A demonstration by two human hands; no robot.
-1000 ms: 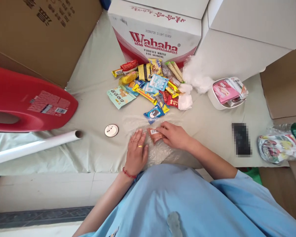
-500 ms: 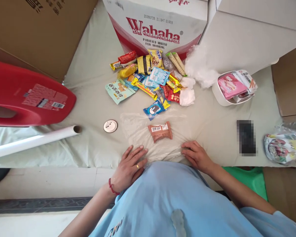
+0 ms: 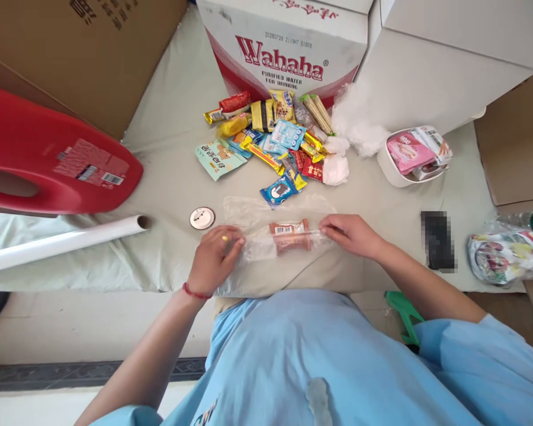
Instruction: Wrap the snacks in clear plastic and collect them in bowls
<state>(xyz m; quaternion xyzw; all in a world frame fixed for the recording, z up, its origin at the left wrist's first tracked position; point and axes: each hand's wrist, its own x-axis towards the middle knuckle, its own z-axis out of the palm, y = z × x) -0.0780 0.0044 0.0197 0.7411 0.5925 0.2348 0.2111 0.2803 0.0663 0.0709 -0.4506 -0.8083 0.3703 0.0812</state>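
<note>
A brown wrapped snack point(image 3: 292, 236) with a barcode lies on a sheet of clear plastic film point(image 3: 262, 208) on the cloth-covered table. The film's near edge is folded up over the lower part of the snack. At the left end of the fold my left hand point(image 3: 215, 254) pinches the film between thumb and fingers. My right hand point(image 3: 349, 234) pinches the film at the other end, just right of the snack. Beyond the film rests a blue snack packet point(image 3: 278, 190), at the front of a pile of assorted packets point(image 3: 266, 155).
A round pin badge point(image 3: 202, 218) and a white tube point(image 3: 66, 241) lie on the left, below a red jug point(image 3: 57, 160). At the back stands a Wahaha carton point(image 3: 288, 59). To the right are a white container point(image 3: 388, 168) of packets and a pixelated dark object point(image 3: 439, 241).
Both hands have moved away from my body and closed on the film's near edge, which is now lifted and folded over the brown snack. The camera view has shifted slightly.
</note>
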